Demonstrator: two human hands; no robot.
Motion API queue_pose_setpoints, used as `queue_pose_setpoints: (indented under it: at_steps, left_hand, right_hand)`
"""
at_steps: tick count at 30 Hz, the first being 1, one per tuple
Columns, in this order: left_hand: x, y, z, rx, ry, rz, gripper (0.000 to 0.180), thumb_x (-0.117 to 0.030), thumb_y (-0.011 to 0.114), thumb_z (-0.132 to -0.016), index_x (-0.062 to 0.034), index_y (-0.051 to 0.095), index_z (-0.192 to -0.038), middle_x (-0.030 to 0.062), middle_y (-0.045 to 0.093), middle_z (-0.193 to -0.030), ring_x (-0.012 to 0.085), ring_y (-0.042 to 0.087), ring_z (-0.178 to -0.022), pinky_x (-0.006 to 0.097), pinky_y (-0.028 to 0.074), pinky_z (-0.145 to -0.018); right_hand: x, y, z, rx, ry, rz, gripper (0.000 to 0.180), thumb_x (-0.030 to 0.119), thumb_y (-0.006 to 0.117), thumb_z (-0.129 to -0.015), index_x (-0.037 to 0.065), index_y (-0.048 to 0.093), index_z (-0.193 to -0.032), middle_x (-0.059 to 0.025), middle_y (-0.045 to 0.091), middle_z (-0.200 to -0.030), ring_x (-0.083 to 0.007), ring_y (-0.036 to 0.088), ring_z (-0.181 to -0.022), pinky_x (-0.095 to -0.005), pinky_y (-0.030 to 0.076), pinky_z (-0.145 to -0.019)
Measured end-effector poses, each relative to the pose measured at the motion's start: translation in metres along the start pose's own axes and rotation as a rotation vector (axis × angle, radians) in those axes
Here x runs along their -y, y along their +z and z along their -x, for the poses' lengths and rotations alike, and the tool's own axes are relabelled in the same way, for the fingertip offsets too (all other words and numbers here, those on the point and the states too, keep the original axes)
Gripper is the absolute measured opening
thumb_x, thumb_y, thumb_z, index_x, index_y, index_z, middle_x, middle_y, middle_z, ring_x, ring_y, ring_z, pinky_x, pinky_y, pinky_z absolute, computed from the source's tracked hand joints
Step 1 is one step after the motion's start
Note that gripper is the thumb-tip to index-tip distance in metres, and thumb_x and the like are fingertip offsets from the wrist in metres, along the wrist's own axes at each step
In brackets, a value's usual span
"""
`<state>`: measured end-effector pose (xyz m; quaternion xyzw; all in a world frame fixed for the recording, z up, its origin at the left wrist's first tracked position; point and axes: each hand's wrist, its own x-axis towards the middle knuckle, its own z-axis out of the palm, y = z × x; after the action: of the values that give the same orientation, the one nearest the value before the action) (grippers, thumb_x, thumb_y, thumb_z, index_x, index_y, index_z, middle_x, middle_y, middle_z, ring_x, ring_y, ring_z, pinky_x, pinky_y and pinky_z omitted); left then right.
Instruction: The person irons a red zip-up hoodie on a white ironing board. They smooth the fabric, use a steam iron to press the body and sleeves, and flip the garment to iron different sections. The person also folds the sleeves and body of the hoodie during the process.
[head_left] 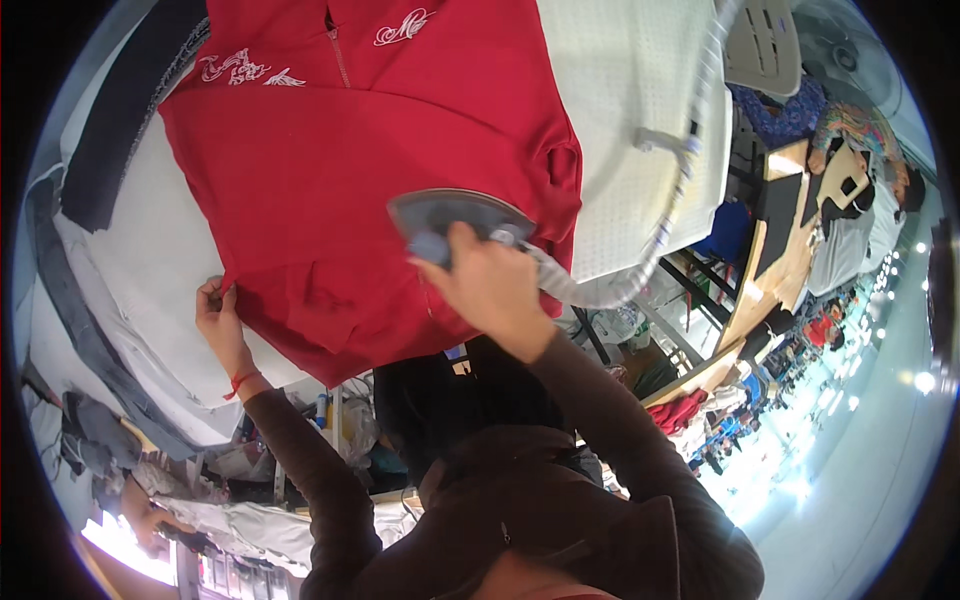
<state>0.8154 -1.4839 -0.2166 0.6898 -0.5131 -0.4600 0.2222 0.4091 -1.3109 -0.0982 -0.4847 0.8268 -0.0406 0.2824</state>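
Note:
A red zip jacket (290, 170) with white embroidery lies spread over a white ironing table (640, 90). In my right hand (495, 290) is a steam iron (460, 212), its grey soleplate edge on or just over the jacket's middle; whether it touches the cloth I cannot tell. A pale wrapped hose (600, 292) runs from the iron up to the right. My left hand (215, 305) pinches the jacket's lower left edge between thumb and fingers. The jacket's near hem hangs over the table's front edge.
Dark folded cloth (115, 130) lies along the table's left side. A clip-like holder (665, 142) carries the hose at right. Beyond it stand wooden worktables (765, 270), where a person in a patterned top (860, 125) sits. Bags and boxes fill the space below the table.

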Motion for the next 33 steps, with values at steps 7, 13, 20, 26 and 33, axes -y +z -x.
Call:
queue_pose_setpoints:
  at_steps: [7,13,20,26,33]
  left_hand:
    - [-0.085,0.088,0.051,-0.516,0.184,-0.84,0.05,0.001,0.067,-0.079,-0.0043,0.073,-0.128,0.0166,0.074,-0.122,0.0364,0.065,-0.122,0.05,0.051,-0.105]
    - [-0.182,0.276,0.168,0.155,0.787,-0.307,0.03,-0.002,0.072,-0.082,-0.0115,0.078,-0.11,0.0076,0.077,-0.113,0.0314,0.071,-0.113,0.047,0.051,-0.104]
    - [-0.178,0.41,0.223,0.239,0.839,-0.536,0.04,-0.014,0.074,-0.094,-0.0023,0.072,-0.132,0.0147,0.069,-0.142,0.0319,0.062,-0.139,0.051,0.043,-0.121]
    - [-0.181,0.338,0.233,0.243,0.825,-0.221,0.027,-0.011,0.074,-0.095,-0.0075,0.078,-0.122,0.0131,0.072,-0.137,0.0316,0.06,-0.143,0.051,0.037,-0.125]
    - [-0.142,0.221,0.109,-0.414,0.51,-0.685,0.037,-0.024,0.072,-0.104,-0.0196,0.075,-0.141,0.0129,0.058,-0.156,0.0418,0.045,-0.153,0.063,0.029,-0.126]
  right_hand:
    - [-0.158,-0.038,0.075,0.012,0.115,-0.081,0.048,0.052,0.08,-0.097,0.006,0.063,-0.1,-0.0226,0.071,-0.074,-0.0476,0.071,-0.068,-0.057,0.054,-0.06]
    - [-0.247,-0.101,0.075,-0.01,0.194,0.011,0.044,0.047,0.079,-0.1,0.005,0.064,-0.101,-0.0256,0.07,-0.077,-0.0531,0.069,-0.074,-0.0585,0.052,-0.064]
    - [-0.268,-0.163,0.04,-0.254,0.196,-0.163,0.04,0.035,0.073,-0.107,-0.005,0.066,-0.105,-0.0221,0.065,-0.073,-0.0307,0.063,-0.063,-0.0441,0.049,-0.062]
    - [-0.208,-0.187,0.003,-0.273,0.103,-0.22,0.04,0.034,0.072,-0.108,-0.004,0.064,-0.102,-0.0189,0.061,-0.07,-0.0249,0.055,-0.06,-0.0412,0.046,-0.06]
    - [-0.081,-0.131,-0.049,-0.033,-0.108,-0.213,0.047,0.047,0.082,-0.099,0.004,0.061,-0.097,-0.0222,0.07,-0.069,-0.0461,0.073,-0.065,-0.0513,0.054,-0.054]
